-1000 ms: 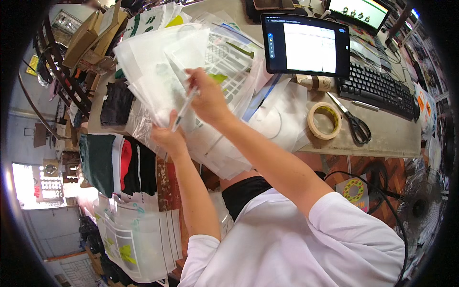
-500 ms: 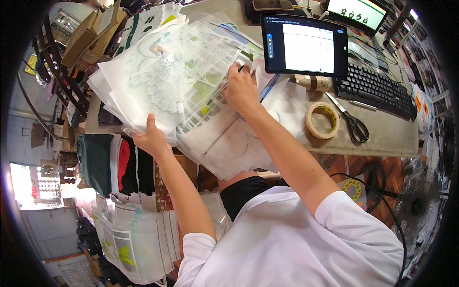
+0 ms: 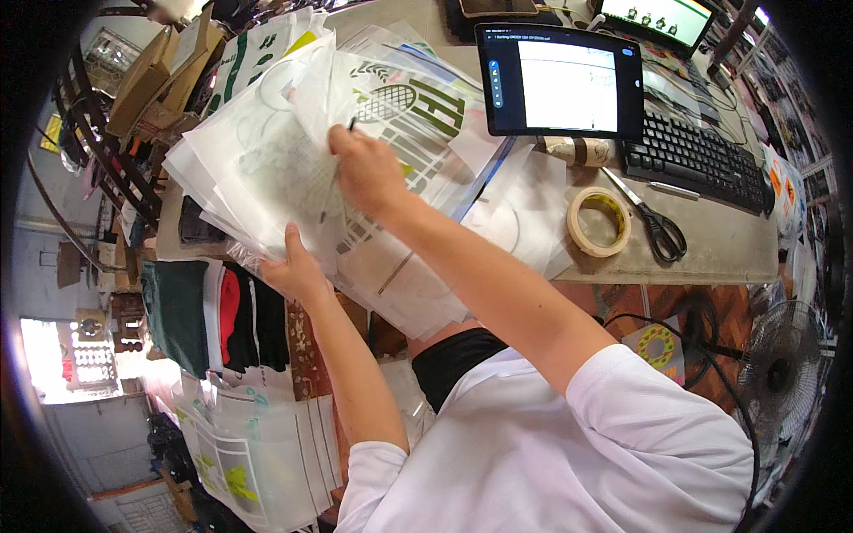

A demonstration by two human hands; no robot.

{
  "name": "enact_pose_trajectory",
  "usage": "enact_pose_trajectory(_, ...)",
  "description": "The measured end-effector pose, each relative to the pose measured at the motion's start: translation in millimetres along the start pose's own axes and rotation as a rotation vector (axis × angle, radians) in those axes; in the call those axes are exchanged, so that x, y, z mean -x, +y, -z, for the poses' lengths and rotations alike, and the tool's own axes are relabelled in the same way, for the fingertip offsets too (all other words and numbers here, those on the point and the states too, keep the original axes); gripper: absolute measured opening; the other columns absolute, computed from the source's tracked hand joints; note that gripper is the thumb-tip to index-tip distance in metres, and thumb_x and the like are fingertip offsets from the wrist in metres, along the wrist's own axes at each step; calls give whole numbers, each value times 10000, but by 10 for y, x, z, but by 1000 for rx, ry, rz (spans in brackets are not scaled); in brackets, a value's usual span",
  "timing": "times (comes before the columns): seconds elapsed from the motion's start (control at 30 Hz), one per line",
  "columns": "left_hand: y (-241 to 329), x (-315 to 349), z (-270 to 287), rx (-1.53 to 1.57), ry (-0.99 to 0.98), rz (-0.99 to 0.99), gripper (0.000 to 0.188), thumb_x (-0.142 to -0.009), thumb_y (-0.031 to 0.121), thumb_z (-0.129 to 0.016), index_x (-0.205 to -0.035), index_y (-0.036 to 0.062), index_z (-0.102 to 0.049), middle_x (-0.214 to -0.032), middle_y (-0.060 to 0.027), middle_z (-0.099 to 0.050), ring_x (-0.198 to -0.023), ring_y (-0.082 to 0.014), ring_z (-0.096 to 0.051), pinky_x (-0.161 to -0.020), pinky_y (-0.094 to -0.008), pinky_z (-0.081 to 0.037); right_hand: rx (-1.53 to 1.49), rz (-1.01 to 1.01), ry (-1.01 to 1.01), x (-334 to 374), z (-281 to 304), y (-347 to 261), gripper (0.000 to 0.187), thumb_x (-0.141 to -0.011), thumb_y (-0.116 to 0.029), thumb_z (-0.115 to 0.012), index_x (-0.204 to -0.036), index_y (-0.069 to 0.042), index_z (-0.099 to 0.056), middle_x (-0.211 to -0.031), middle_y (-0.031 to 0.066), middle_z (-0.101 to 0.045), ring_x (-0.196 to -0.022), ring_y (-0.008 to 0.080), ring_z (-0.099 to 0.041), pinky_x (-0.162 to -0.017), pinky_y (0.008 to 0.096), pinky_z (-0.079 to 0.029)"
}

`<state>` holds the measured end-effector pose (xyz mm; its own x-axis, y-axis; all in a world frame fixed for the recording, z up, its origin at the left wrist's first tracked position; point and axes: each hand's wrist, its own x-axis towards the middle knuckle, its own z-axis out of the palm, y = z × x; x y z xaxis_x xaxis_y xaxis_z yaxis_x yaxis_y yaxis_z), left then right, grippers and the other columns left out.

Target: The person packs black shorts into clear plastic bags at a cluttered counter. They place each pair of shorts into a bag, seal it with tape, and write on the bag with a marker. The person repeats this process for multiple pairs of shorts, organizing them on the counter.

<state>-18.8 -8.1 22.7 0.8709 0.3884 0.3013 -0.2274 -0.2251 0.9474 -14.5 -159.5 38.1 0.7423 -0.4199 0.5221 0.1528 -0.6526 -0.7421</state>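
My left hand (image 3: 299, 271) is closed on the lower edge of a loose stack of translucent film sheets (image 3: 218, 169), thumb on top. My right hand (image 3: 369, 171) is closed over the raised right edge of the upper sheet, which bends up and leftward. A thin black pen-like tip (image 3: 353, 123) pokes out above its fingers. Beneath the lifted sheet shows a printed film (image 3: 435, 102) with large green letters, a racket-like shape and a leaf sprig. More film sheets (image 3: 404, 298) lie fanned under it, overhanging the table's near edge.
Right of the sheets are a tablet (image 3: 562, 82) with a lit screen, a tape roll (image 3: 599, 222), black-handled scissors (image 3: 662, 233) and a keyboard (image 3: 697, 164). Folded cloths (image 3: 182, 306) and more films (image 3: 258, 453) sit at lower left, cardboard boxes (image 3: 164, 75) at far left.
My right hand has moved left, carrying the upper sheet's edge over and uncovering the green print. My left hand has shifted slightly right, still gripping the stack.
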Motion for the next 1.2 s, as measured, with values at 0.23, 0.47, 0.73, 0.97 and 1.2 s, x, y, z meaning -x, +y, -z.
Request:
enact_pose_trajectory(0.23, -268, -103, 65, -97, 18, -296, 322, -803, 95, -725, -1024, -118, -624, -1014, -213, -668, -862, -279, -650, -762, -378, -506, -67, 72, -134, -122, -145, -325, 194, -775, -3, -552, -963, -30, -514, -889, 180, -645, -995, 376, -622, -804, 416, -522)
enact_pose_trajectory(0.47, -159, -59, 33, 70, 11, -161, 323, -821, 45, -691, -1092, -108, -606, -1041, -189, -666, -864, -249, -646, -771, -355, -523, -95, 160, 76, -37, -237, -21, 351, -797, -22, -552, -1145, -44, -519, -1273, 219, -539, -1343, 414, -352, -1090, 576, -271)
enact_pose_trajectory(0.73, -103, 2, -17, 138, -12, -68, 323, -828, 31, -671, -1108, -110, -592, -1065, -174, -659, -851, -224, -650, -725, -332, -549, 479, -212, 41, 195, 261, 530, 414, -768, -87, -653, -1150, -5, -517, -1393, 241, -445, -1277, 560, -339, -1078, 454, -344)
enact_pose_trajectory(0.97, -243, -51, -1, 118, -12, -92, 305, -830, 40, -671, -1086, -109, -600, -1037, -173, -670, -836, -228, -658, -739, -330, -545, 261, -333, -180, -24, 385, 428, 275, -761, -64, -627, -1000, -6, -504, -1048, 240, -621, -1124, 436, -506, -978, 535, -393)
enact_pose_trajectory(1.2, -143, 14, -1, 145, 1, -27, 290, -829, 45, -689, -1071, -90, -605, -1020, -168, -670, -842, -220, -654, -746, -327, -540, 483, -190, -98, 125, 217, 397, 254, -766, -15, -581, -1012, -11, -518, -1043, 224, -638, -1141, 454, -506, -1009, 631, -327)
